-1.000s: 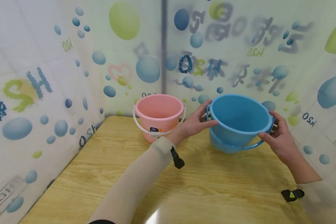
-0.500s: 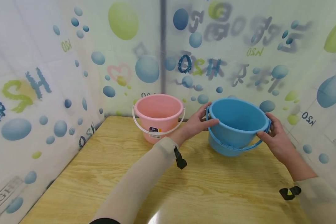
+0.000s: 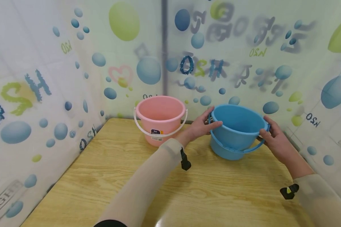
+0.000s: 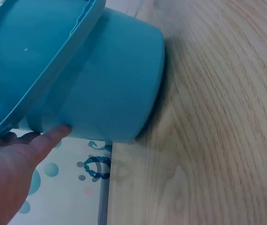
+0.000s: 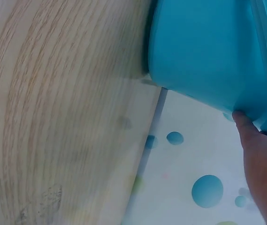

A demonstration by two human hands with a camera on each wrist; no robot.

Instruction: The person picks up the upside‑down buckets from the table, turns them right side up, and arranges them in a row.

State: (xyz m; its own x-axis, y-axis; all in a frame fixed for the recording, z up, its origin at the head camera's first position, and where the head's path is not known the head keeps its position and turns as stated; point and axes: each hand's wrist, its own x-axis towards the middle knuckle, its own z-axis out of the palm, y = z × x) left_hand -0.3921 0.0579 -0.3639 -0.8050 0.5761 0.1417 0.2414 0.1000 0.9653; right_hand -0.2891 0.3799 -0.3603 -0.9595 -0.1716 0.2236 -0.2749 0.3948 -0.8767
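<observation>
A blue bucket point(image 3: 236, 134) with its blue handle hanging down in front sits low at the back right of the wooden table point(image 3: 210, 192). My left hand point(image 3: 199, 126) grips its left rim, thumb on the near wall and fingers over the edge. My right hand point(image 3: 273, 141) grips the right rim the same way. In the left wrist view the blue bucket point(image 4: 102, 82) lies over the table, with my left hand point(image 4: 9, 168) touching its wall. In the right wrist view my right hand point(image 5: 260, 154) touches the blue bucket point(image 5: 203, 51). Whether the base rests on the table I cannot tell.
A pink bucket point(image 3: 160, 117) with a white handle and a label stands upright at the back, just left of my left hand. Printed plastic sheeting point(image 3: 39, 94) walls the table on the left, back and right. The near half of the table holds only my forearms.
Both hands have lowered the blue bucket and carried it a little away from me, toward the back wall. The pink bucket has not moved.
</observation>
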